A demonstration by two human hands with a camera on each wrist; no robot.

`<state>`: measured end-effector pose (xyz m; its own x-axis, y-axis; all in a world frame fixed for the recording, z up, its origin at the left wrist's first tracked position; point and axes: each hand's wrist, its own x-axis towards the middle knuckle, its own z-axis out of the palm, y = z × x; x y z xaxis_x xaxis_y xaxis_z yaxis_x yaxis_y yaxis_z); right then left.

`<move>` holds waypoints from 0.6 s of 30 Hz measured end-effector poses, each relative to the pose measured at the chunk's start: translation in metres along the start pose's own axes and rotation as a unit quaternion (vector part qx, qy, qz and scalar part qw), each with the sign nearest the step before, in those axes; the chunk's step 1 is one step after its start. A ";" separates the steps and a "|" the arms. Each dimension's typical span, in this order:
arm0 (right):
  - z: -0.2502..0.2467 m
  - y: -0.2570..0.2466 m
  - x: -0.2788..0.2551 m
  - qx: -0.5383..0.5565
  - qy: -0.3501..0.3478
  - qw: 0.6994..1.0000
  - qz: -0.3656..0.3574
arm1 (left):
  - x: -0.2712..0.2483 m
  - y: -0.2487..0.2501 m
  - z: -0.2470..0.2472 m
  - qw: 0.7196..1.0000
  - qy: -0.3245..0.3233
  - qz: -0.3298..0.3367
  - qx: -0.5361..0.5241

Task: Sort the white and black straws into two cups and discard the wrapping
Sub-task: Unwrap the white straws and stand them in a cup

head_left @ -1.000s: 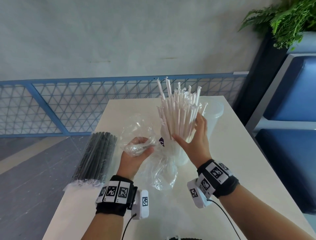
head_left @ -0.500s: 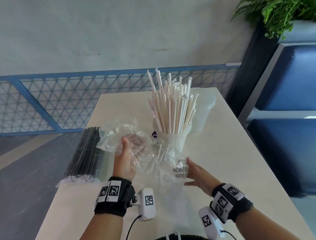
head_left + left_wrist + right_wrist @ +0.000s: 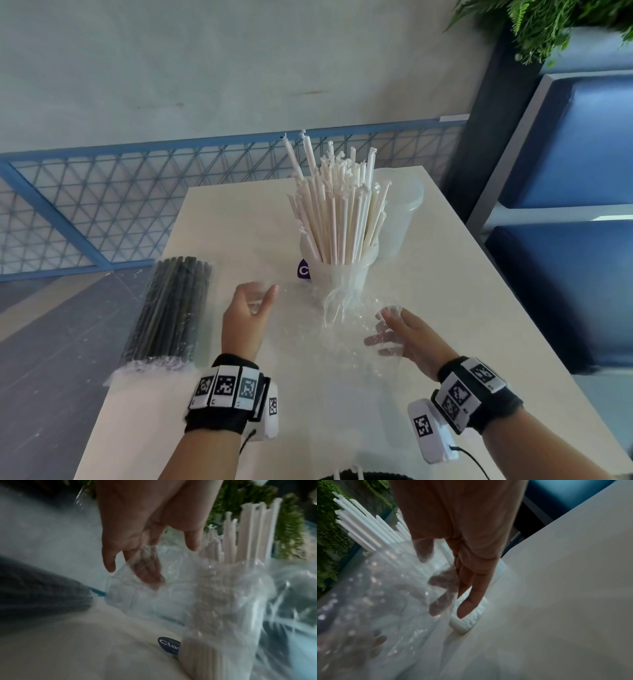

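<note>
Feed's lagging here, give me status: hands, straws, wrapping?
Both hands open on loose wrap. White straws in cup; black straws bagged; second cup empty.

Wrapping (image 3: 329,329) between hands, straw cup (image 3: 342,274) behind — right side seemingly bare

Looks like a cafe or drink shop seating area. Cream counter (image 3: 428,308) butts against a blue metal lattice railing (image 3: 102,192) at its far edge, grey plaster wall (image 3: 205,61) behind. Blue padded booth seating (image 3: 582,144) along the right edge, fern planter (image 3: 555,24) on top of it by the far right corner. Bulk white straws (image 3: 337,212) in a takeaway cup (image 3: 342,274), spare clear cup (image 3: 400,219), wrapped pack of black straws (image 3: 168,308) at the left edge. Grey tiled floor (image 3: 44,359) below.
</note>
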<state>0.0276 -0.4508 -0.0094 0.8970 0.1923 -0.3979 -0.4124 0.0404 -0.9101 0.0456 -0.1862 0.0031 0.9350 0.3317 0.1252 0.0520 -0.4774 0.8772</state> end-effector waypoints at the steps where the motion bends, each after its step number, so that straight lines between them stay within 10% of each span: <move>1: -0.001 -0.001 0.000 -0.011 0.005 1.000 -0.001 | 0.001 0.001 -0.001 0.999 -0.019 -0.026 -0.012; 10: -0.025 0.001 0.009 -0.128 0.105 0.986 -0.021 | 0.008 -0.009 -0.006 0.999 -0.045 -0.011 -0.015; 18: -0.087 -0.004 0.019 -0.314 0.280 0.904 -0.074 | -0.032 -0.002 0.042 0.995 -0.082 -0.058 0.012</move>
<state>0.0601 -0.5321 -0.0230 0.9474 -0.3029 -0.1036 -0.2679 -0.5729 -0.7746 0.0302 -0.2303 -0.0223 0.9666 0.2503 -0.0551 0.1696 -0.4631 0.8699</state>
